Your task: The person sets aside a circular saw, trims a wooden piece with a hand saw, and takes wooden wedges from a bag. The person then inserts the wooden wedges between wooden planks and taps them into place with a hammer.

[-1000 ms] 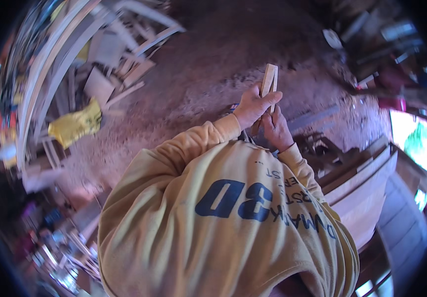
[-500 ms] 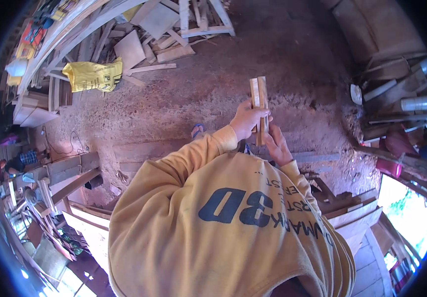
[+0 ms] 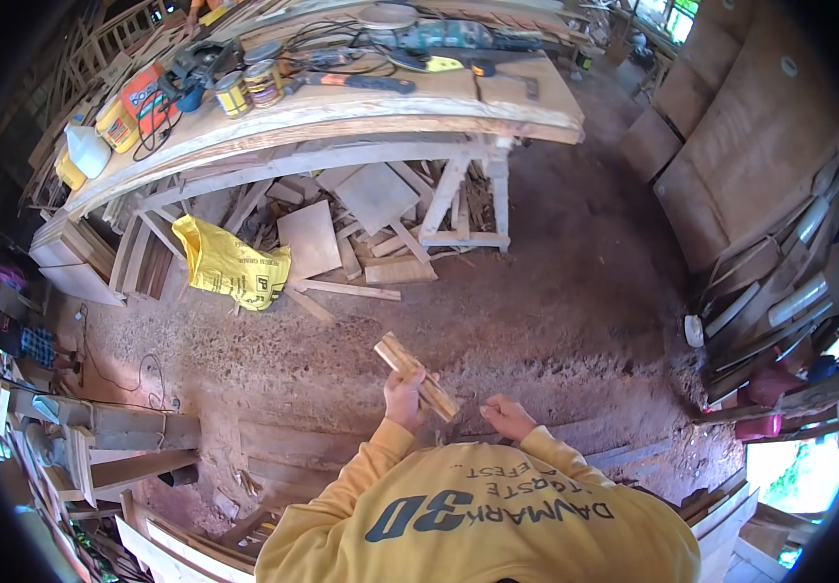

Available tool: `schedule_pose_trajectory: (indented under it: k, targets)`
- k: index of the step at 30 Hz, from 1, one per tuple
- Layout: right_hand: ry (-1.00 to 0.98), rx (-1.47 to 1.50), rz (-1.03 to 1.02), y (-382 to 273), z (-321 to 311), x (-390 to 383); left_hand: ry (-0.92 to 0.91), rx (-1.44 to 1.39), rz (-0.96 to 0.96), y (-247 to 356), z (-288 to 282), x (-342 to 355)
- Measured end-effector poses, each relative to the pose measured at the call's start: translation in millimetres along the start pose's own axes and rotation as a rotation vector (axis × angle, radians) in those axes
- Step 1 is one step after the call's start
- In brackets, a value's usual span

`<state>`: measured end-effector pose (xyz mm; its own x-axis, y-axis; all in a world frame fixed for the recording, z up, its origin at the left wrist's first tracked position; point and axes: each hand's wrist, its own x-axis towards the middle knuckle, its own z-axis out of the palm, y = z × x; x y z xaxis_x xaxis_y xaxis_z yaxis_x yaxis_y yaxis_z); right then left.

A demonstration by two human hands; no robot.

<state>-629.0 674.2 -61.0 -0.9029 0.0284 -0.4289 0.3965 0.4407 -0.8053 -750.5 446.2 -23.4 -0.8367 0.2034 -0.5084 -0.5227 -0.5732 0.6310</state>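
My left hand (image 3: pixel 403 398) is closed round a short bundle of light wooden strips (image 3: pixel 438 398), in front of my chest. The strips lie lengthwise against each other with a groove between them. They slant from upper left to lower right, and both ends stick out past my fingers. Just right of the wood's lower end, and apart from it, is my right hand (image 3: pixel 509 418). Its fingers are curled in, and whatever they may hold is hidden.
Ahead stands a long wooden workbench (image 3: pixel 526 102) bearing tins (image 3: pixel 233 95), a hammer (image 3: pixel 361 82) and a power tool (image 3: pixel 458 37). Offcuts and a yellow sack (image 3: pixel 235 267) lie below it. Boards (image 3: pixel 740 146) lean at right. A person (image 3: pixel 38 345) is at far left.
My view has tilted up, bringing the workbench into sight. My right hand has come off the wooden strips and moved right. The strips, upright before, now slant in my left hand.
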Motion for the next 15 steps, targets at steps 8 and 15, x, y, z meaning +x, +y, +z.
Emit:
schedule_pose_trajectory:
  k: [8,15]
  targets:
    - [0.221,-0.233,-0.382,-127.3,-15.0,119.2,0.096,-0.146,0.063,93.4,-56.9,-11.1]
    - [0.421,-0.365,-0.552,-223.4,-119.7,176.1,0.166,-0.183,0.055,107.2,-58.2,-31.4]
